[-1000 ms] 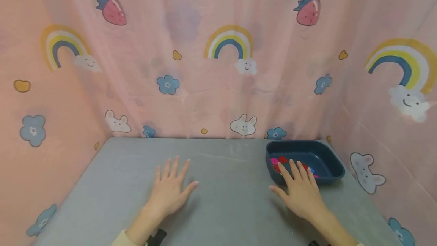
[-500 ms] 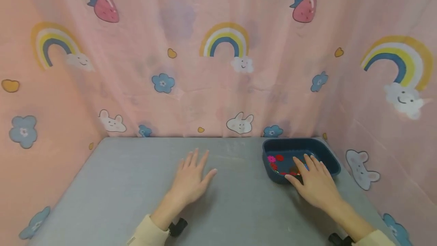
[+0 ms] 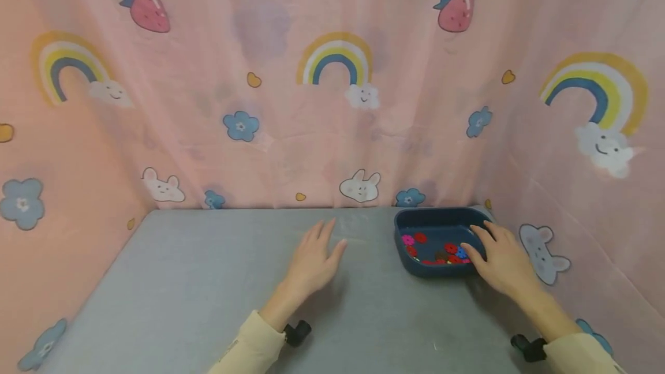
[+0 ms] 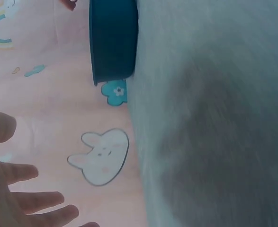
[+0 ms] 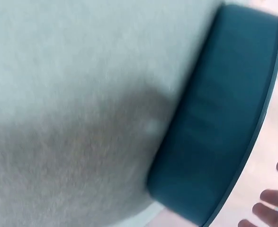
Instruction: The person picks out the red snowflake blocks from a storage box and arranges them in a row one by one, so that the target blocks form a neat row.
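Observation:
A dark blue rectangular tub (image 3: 431,271) stands at the table's back right. Inside, along its left and front, lie several small flower-shaped pieces: pink (image 3: 408,240), red (image 3: 451,248) and blue (image 3: 462,253) among them. My right hand (image 3: 501,261) is over the tub's right end, fingers spread and slightly bent; whether it touches the rim cannot be told. In the right wrist view its fingers (image 5: 273,201) show beside the rim of the tub (image 5: 219,113). My left hand (image 3: 313,261) hovers above the table left of the tub, fingers extended, holding nothing.
The grey table (image 3: 208,281) is bounded by a pink curtain (image 3: 291,166) with printed rainbows, strawberries and rabbits at the back and both sides. Black wrist cameras sit on both wrists, below cream sleeves (image 3: 251,345).
Both hands have moved rightward. My right hand has passed from over the tub's front to its right end, uncovering more of the flower pieces. The view has shifted slightly; the tub stays put.

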`<state>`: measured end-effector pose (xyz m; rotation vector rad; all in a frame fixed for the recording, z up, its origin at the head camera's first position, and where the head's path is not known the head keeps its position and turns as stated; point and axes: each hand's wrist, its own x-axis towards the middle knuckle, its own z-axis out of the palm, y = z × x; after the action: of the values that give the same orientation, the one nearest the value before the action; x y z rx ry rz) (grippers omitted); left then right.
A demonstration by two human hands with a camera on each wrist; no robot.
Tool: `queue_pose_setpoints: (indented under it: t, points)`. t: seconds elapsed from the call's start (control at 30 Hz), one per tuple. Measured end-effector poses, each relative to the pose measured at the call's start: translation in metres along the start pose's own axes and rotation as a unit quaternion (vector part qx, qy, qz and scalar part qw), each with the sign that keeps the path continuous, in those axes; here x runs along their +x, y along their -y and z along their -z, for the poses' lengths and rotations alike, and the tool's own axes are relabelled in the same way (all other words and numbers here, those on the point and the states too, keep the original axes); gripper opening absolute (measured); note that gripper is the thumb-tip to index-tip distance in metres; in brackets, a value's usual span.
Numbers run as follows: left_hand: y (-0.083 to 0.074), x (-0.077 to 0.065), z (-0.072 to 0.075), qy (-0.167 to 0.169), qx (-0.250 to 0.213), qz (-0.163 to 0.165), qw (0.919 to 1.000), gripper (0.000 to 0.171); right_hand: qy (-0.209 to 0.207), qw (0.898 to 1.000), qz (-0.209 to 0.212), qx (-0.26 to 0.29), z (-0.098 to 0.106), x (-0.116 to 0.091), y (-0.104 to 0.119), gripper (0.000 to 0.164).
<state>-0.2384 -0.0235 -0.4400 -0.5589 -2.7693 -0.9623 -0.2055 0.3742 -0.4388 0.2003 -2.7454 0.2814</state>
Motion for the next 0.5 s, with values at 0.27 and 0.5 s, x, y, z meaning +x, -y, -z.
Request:
queue_pose_setpoints:
  t: [0.27, 0.5]
  points:
    - [-0.014, 0.018, -0.021, -0.016, -0.065, -0.018, 0.9976, 0.059, -0.034, 0.996, -0.030, 0.078, -0.002, 0.010, -0.035, 0.051]
    - [-0.027, 0.032, -0.044, 0.002, -0.113, -0.018, 0.9935, 0.059, -0.018, 0.986, -0.073, 0.152, -0.004, 0.010, -0.059, 0.049]
